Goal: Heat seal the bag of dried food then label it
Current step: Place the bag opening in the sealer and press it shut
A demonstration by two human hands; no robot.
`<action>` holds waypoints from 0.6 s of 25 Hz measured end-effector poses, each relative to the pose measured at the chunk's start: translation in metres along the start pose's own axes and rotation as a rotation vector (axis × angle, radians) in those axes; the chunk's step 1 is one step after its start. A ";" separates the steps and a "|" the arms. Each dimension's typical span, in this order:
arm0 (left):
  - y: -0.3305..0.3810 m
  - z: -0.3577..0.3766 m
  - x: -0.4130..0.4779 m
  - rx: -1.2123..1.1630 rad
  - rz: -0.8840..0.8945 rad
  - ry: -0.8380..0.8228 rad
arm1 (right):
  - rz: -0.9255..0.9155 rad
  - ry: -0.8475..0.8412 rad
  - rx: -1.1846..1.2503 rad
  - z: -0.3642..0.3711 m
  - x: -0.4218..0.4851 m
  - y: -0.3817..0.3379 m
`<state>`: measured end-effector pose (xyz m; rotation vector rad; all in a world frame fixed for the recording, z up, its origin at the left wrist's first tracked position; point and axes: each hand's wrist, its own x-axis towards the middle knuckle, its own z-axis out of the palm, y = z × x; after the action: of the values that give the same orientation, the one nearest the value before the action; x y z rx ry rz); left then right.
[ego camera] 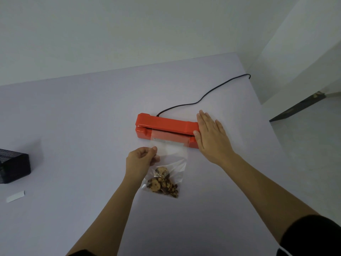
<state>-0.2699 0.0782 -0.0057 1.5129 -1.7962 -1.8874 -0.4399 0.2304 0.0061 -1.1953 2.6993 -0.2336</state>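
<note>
The left hand (141, 160) had its fingers (154, 148) curled, with the thumb and forefinger pinching the left edge of the clear bag (173, 156) about halfway up its length. The other fingers were folded in toward the palm and held nothing else.

The right hand (210, 135) lay flat, its fingers (203, 117) straight and close together. It rested on the right end of the red heat sealer (166, 124) and gripped nothing, with the thumb lying against the front edge of the sealer's upper arm.

The bag stretched from the sealer down toward the person, just right of the left fingers and just left of the right wrist. Its open top was tucked in the slot between the sealer's upper arm and its base, just beyond the left fingers. The dried food (162, 183), brown slices and bits, sat bunched in the bag's lower end, just below the left hand and beside the left wrist. That end lay on the pale tabletop (92, 126).

The sealer lay crosswise on the tabletop, running leftward from under the right fingers. A black cord (203, 97) left its back and trailed away past the right fingertips toward the tabletop's far edge.

Well to the left of the left fingers stood 1 black box (13, 169) at the frame's edge. Just nearer than it, 1 white strip (15, 196) lay flat on the tabletop, apart from both hands.
</note>
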 end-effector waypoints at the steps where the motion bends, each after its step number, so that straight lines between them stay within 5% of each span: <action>1: 0.000 0.000 0.000 0.005 0.004 -0.002 | 0.002 0.003 -0.004 0.000 -0.001 0.000; 15: 0.000 0.002 -0.001 -0.012 0.015 -0.004 | 0.012 0.004 0.008 0.000 -0.001 0.002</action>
<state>-0.2710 0.0804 -0.0055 1.4886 -1.7897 -1.8925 -0.4408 0.2325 0.0054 -1.1771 2.7058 -0.2458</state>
